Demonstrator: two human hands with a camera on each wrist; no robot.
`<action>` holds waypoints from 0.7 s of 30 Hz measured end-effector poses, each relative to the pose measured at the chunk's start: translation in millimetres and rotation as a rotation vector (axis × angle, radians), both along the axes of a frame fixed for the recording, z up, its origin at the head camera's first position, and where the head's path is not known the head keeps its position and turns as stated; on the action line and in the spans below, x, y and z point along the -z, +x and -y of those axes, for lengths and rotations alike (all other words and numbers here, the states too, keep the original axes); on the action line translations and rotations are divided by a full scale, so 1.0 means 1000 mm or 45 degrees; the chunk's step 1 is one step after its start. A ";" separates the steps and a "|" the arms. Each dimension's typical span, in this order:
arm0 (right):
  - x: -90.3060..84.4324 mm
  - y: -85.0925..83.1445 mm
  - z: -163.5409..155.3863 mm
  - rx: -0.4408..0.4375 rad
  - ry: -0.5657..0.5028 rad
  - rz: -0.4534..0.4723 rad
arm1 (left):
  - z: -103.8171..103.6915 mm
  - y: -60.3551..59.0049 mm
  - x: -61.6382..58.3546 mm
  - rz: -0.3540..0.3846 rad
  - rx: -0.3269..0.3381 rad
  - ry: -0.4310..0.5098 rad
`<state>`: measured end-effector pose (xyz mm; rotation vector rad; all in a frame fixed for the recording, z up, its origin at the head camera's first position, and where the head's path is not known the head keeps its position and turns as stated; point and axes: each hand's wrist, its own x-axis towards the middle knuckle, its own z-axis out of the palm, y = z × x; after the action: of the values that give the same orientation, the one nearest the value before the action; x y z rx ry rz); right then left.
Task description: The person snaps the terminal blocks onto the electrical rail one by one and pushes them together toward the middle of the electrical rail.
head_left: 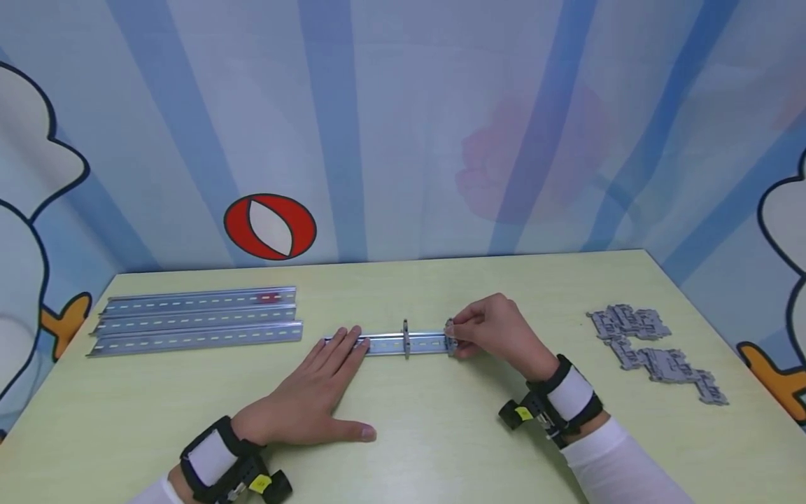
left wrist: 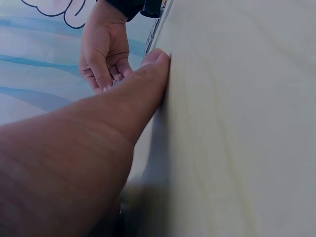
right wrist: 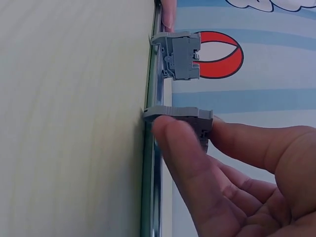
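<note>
On the rail (head_left: pixel 403 343), my right grip (head_left: pixel 488 329) pinches a terminal block (right wrist: pixel 180 116). My left grip (head_left: pixel 315 399) lies flat, steadying it. Best press squarely.

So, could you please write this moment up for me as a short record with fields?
Surface: pale green table
Left hand: flat, fingertips pressing the left end of the short slotted metal rail
Right hand: pinches a grey plastic terminal block at the rail's right end
Already on rail: one grey block near the middle
Spare rails: three, far left
Loose grey blocks: heap at right
</note>
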<state>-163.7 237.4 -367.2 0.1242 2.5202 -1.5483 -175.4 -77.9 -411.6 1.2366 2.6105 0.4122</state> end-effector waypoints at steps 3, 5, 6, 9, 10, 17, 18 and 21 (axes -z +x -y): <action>0.000 0.000 -0.001 -0.026 -0.025 0.002 | 0.000 0.000 0.000 -0.006 0.007 0.011; 0.000 0.000 -0.002 -0.055 -0.062 0.006 | -0.001 0.001 0.000 -0.011 0.014 0.018; 0.001 0.000 -0.003 -0.070 -0.082 0.007 | -0.001 0.001 0.000 -0.016 0.017 0.021; 0.002 0.000 -0.007 -0.106 -0.136 0.016 | -0.001 0.001 0.000 -0.021 0.024 0.026; 0.003 0.000 -0.008 -0.115 -0.150 0.022 | -0.001 0.001 -0.001 -0.022 0.025 0.026; 0.003 -0.002 -0.011 -0.125 -0.231 0.058 | -0.001 0.001 -0.001 -0.019 0.024 0.022; 0.003 -0.002 -0.010 -0.123 -0.243 0.066 | -0.001 0.000 -0.001 -0.018 0.023 0.022; 0.004 -0.003 -0.009 -0.113 -0.267 0.094 | 0.000 0.000 0.000 -0.015 0.020 0.022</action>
<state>-166.5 246.7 -371.1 0.0393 2.2592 -1.7257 -175.2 -78.1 -411.5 1.2679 2.6108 0.4268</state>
